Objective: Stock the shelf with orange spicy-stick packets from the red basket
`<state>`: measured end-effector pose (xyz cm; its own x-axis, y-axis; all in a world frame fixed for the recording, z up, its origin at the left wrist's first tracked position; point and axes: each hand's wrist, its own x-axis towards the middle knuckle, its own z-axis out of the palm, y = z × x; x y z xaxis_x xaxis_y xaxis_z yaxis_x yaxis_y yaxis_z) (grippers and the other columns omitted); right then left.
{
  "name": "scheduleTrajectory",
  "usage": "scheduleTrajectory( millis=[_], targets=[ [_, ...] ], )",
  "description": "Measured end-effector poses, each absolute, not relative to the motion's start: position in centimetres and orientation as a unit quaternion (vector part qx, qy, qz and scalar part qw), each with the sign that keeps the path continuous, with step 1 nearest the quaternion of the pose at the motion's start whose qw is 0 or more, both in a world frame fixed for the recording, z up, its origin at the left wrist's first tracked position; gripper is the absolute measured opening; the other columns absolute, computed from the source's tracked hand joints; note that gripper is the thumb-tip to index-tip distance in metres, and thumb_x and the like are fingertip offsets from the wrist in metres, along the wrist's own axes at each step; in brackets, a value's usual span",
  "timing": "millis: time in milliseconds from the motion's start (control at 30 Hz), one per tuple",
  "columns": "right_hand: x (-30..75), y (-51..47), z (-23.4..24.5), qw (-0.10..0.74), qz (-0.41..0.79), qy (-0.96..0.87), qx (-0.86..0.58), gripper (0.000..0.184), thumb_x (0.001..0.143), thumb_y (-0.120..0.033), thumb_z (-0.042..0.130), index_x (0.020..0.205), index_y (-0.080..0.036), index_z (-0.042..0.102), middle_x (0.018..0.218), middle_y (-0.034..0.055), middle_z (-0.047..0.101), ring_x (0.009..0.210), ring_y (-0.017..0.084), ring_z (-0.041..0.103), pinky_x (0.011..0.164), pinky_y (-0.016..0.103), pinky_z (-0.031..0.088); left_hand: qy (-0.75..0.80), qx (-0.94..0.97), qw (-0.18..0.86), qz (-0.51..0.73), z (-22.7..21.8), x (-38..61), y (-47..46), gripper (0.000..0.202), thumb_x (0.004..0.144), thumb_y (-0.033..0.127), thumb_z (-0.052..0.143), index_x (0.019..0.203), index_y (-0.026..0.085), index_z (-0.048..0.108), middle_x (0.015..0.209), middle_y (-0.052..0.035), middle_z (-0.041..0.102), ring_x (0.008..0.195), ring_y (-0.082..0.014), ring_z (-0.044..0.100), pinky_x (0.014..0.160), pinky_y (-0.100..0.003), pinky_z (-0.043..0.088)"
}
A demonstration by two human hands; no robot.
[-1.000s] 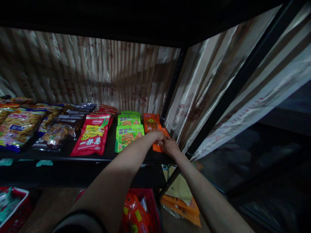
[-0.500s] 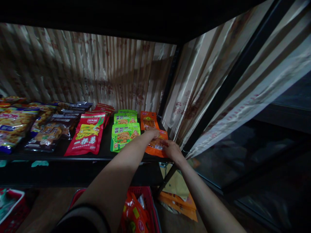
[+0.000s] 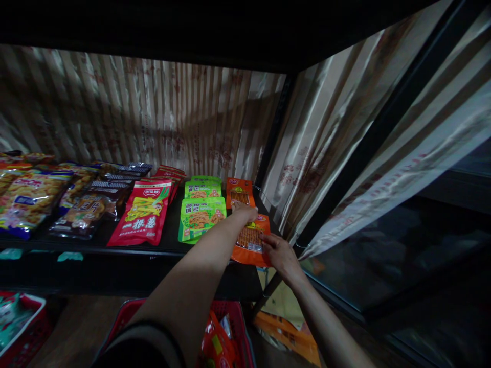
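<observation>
At the right end of the black shelf [image 3: 172, 245] lie two orange snack packets with clear windows showing brown sticks. My right hand [image 3: 283, 256] pinches the right side of the front orange snack packet [image 3: 249, 240], whose lower end sticks out past the shelf edge. Over that packet's top reaches my left hand [image 3: 245, 210], fingers extended onto the lower part of the rear orange packet [image 3: 240, 190]; its fingertips are partly hidden. Just left of my left forearm are green snack packets [image 3: 201, 217], laid in an overlapping row.
Further left lie a red snack bag [image 3: 143, 212], brown snack bags [image 3: 82, 214] and yellow ones [image 3: 32, 197]. A black post [image 3: 368, 138] and curtain [image 3: 307, 153] bound the right side. Below stand a red basket [image 3: 128, 309] holding packets and orange packets [image 3: 289, 335] on the floor.
The front orange snack packet has slid toward me and now overhangs the shelf edge, my right hand moving with it. My left hand stays between the two packets. The view has shifted slightly.
</observation>
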<state>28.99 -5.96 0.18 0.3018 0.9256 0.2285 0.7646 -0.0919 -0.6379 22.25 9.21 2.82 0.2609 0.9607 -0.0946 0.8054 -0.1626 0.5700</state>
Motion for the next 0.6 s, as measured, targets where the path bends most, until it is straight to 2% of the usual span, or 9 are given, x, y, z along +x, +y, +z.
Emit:
scheduleTrajectory(
  millis=[167, 367, 600],
  targets=[
    [28.9, -6.1, -0.3, 0.361, 0.093, -0.566, -0.735, 0.035, 0.070, -0.016, 0.047, 0.093, -0.018, 0.073, 0.117, 0.0089, 0.062, 0.106, 0.024, 0.060, 0.098, 0.036, 0.039, 0.585, 0.757, 0.245, 0.159, 2.9, 22.4, 9.0, 0.058, 0.082, 0.046, 0.046, 0.121, 0.005, 0.058, 0.136, -0.0257, 0.043, 0.129, -0.0407, 0.032, 0.104, -0.050, 0.018],
    [29.5, -6.6, -1.2, 0.396, 0.101, -0.568, -0.715, 0.036, 0.069, -0.016, 0.047, 0.094, -0.017, 0.073, 0.122, 0.0097, 0.059, 0.111, 0.023, 0.057, 0.101, 0.036, 0.038, 0.579, 0.760, 0.239, 0.171, 3.1, 22.4, 9.0, 0.049, 0.082, 0.041, 0.048, 0.113, 0.008, 0.064, 0.128, -0.0242, 0.052, 0.126, -0.0393, 0.036, 0.103, -0.049, 0.019],
    [29.2, -7.1, -1.1, 0.423, 0.105, -0.569, -0.698, 0.038, 0.071, -0.019, 0.046, 0.099, -0.016, 0.071, 0.126, 0.0108, 0.057, 0.113, 0.024, 0.055, 0.101, 0.038, 0.038, 0.571, 0.762, 0.246, 0.181, 3.3, 21.5, 8.2, 0.047, 0.084, 0.037, 0.044, 0.120, 0.011, 0.059, 0.134, -0.0217, 0.047, 0.129, -0.0380, 0.031, 0.103, -0.050, 0.017]
  ],
)
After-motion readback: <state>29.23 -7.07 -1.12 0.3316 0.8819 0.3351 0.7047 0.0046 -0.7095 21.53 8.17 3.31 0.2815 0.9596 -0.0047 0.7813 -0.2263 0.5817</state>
